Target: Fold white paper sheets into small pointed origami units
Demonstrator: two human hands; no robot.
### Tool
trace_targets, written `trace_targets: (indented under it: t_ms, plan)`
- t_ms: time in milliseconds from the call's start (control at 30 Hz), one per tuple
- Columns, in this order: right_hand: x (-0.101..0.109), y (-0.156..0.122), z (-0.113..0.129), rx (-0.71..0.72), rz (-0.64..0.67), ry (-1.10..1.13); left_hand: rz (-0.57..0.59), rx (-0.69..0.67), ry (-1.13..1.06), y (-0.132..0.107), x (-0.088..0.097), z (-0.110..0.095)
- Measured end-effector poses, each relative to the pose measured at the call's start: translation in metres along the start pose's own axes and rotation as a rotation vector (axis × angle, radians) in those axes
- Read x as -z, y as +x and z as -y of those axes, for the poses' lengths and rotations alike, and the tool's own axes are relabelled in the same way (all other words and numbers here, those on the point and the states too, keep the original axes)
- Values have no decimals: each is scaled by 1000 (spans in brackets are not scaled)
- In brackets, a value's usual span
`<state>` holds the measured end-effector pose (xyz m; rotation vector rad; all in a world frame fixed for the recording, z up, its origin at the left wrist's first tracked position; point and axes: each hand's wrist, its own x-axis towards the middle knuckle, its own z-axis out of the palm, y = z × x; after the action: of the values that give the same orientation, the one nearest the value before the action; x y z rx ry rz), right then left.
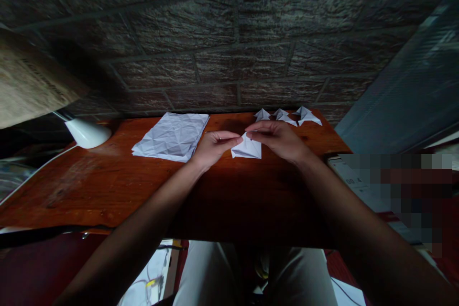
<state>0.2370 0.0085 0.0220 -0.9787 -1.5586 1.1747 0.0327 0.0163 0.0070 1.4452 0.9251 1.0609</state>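
A small piece of folded white paper (247, 149) is held between both hands over the middle of the wooden table. My left hand (216, 149) pinches its upper left side between thumb and fingers; a ring shows on one finger. From the other side, my right hand (278, 138) grips the upper right part with thumb and fingertips. To the left of my left hand lies a stack of creased white paper sheets (172, 135). Behind my right hand stand three folded paper shapes with pointed tips, among them the rightmost folded paper shape (307, 116).
The wooden table (89, 186) runs along a stone-block wall (215, 33). At its left end stands a lamp with a white base (88, 133) and a beige shade (32, 81). A cord trails from the lamp. A bluish panel (398, 76) rises at the right.
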Motion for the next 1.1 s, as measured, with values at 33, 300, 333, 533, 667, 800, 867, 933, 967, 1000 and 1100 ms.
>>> trace_targets:
  t_ms: [33,300,333,533,667,800,867,933,967,1000,1100]
  plan:
    - [0,0,0,-3,4,4,2,3,-6,0,0,0]
    - [-2,-1,2,5,-9,13,-1,12,-9,-1,-1,-1]
    - [-3,-1,2,8,-12,11,1,8,-5,0,-1,-1]
    - [-3,-1,2,36,-12,-12,18,-5,17,0,-1,0]
    - [-1,-2,3,59,10,-40,32,-19,31,-1,-2,0]
    - [-2,-2,4,66,7,-49,38,-38,50,-1,-2,0]
    - [-3,-2,4,82,-33,-49,37,-38,40,-1,-1,0]
    - [-5,-2,4,100,-80,-46,48,-21,-5,0,-1,0]
    - [-5,-2,4,103,-99,-40,52,-9,-38,0,-1,0]
    - [-5,-2,5,98,-108,-33,54,4,-75,1,-1,1]
    - [-3,-1,4,48,-70,-3,26,42,-156,1,-2,2]
